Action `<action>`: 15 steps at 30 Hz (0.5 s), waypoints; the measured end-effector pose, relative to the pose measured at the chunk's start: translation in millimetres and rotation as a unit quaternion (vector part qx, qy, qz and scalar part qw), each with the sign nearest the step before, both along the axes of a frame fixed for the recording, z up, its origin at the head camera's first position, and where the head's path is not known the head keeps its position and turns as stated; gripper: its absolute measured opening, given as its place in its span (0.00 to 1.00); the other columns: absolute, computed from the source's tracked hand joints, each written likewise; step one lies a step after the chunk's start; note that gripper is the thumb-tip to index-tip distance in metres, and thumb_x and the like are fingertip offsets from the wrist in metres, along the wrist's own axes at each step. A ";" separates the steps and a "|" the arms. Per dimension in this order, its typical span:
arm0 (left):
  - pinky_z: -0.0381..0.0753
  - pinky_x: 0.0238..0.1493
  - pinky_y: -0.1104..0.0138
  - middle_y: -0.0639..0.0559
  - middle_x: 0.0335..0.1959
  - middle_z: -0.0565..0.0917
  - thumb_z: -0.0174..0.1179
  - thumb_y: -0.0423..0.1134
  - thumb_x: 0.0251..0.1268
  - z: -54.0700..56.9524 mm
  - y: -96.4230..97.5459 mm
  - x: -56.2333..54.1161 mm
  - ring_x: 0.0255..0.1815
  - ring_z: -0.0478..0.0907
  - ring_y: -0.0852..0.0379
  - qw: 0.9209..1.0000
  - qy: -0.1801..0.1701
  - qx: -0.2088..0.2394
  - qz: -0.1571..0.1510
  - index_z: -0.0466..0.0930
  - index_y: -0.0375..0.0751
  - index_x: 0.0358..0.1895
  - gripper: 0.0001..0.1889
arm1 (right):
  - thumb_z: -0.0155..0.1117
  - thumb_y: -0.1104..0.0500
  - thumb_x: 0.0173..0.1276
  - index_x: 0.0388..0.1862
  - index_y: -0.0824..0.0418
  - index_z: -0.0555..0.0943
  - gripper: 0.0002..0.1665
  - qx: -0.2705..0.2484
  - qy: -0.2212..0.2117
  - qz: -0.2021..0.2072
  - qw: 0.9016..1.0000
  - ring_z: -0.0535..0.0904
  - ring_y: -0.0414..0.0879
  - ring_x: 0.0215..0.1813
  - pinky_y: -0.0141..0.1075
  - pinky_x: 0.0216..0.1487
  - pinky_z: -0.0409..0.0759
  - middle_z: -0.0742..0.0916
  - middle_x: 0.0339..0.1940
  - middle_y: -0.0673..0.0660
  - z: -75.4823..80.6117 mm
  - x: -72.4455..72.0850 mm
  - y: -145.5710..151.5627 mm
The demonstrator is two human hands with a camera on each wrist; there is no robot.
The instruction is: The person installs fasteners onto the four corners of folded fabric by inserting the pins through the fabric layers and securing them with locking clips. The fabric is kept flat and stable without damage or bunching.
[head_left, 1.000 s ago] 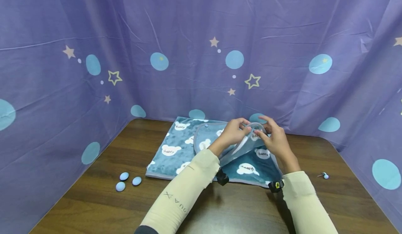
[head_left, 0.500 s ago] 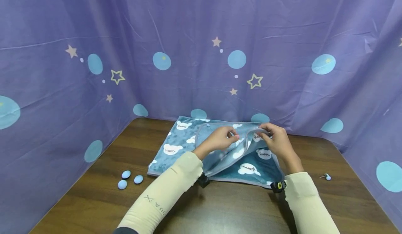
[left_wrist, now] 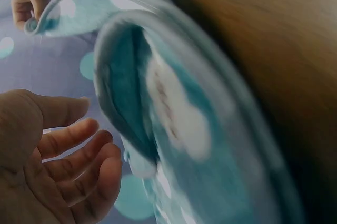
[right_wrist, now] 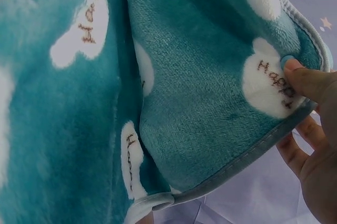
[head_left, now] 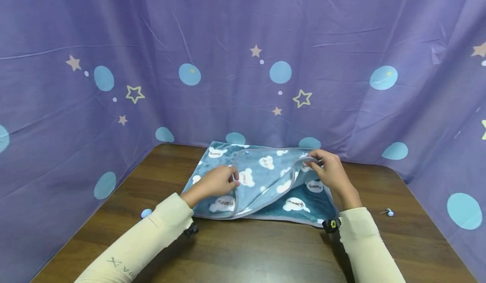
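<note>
A blue fleece blanket (head_left: 294, 204) with white bear heads and "Happy" lettering lies folded on the table, its lighter top flap (head_left: 262, 177) edged in grey. My right hand (head_left: 331, 172) pinches the flap's right corner and holds it raised. In the right wrist view a small light-blue piece (right_wrist: 287, 60) shows by the thumb tip, mostly hidden. Over the blanket's left part is my left hand (head_left: 216, 184). Its fingers (left_wrist: 79, 182) are loosely bent, holding nothing, and stand apart from the flap's curled edge. One small light-blue round cap (head_left: 247, 152) sits near the flap's upper left corner.
A light-blue cap (head_left: 146, 213) lies left of the blanket, partly behind the left sleeve. On the right is a pin with a light-blue cap (head_left: 390, 212). Purple patterned curtain (head_left: 235, 63) stands around the wooden table (head_left: 243, 249).
My left hand has let go of the flap by the right corner and moved left and toward me. The flap lies flatter on its left side. My right hand stays at the raised corner.
</note>
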State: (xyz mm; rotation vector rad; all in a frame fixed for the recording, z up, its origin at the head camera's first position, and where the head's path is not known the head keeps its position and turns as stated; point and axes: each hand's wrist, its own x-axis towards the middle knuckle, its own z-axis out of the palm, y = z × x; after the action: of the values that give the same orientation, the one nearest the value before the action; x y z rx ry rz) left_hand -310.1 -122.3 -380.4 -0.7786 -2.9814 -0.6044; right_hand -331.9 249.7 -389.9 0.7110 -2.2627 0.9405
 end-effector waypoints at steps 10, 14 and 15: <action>0.77 0.31 0.61 0.58 0.34 0.81 0.67 0.41 0.69 -4.9 -60.7 26.7 0.31 0.76 0.60 0.998 0.034 -0.052 -0.017 0.83 0.44 0.44 0.07 | 0.70 0.77 0.63 0.36 0.61 0.85 0.12 0.002 0.002 -0.002 1.000 0.83 0.43 0.34 0.45 0.35 0.84 0.89 0.32 0.51 1.2 -0.9 -0.3; 0.77 0.30 0.63 0.57 0.35 0.81 0.67 0.40 0.70 -6.4 -85.2 35.6 0.31 0.76 0.62 0.998 0.026 -0.056 -0.024 0.83 0.44 0.45 0.07 | 0.70 0.76 0.63 0.36 0.61 0.85 0.12 0.002 0.002 0.002 1.000 0.83 0.43 0.34 0.44 0.35 0.84 0.89 0.33 0.51 1.1 -1.1 -1.1; 0.76 0.30 0.63 0.58 0.35 0.81 0.67 0.40 0.70 -6.4 -91.5 37.9 0.31 0.75 0.62 0.998 0.023 -0.055 -0.025 0.83 0.45 0.45 0.07 | 0.71 0.76 0.63 0.37 0.61 0.85 0.11 0.003 0.001 0.001 1.000 0.83 0.43 0.34 0.43 0.35 0.84 0.89 0.33 0.51 1.3 -1.1 -1.1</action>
State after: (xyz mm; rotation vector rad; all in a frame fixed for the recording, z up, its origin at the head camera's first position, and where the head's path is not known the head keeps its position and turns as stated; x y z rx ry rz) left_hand -272.2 -213.8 -386.8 -0.8628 -2.9840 -0.4194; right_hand -333.1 248.6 -388.6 0.7178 -2.2637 0.9332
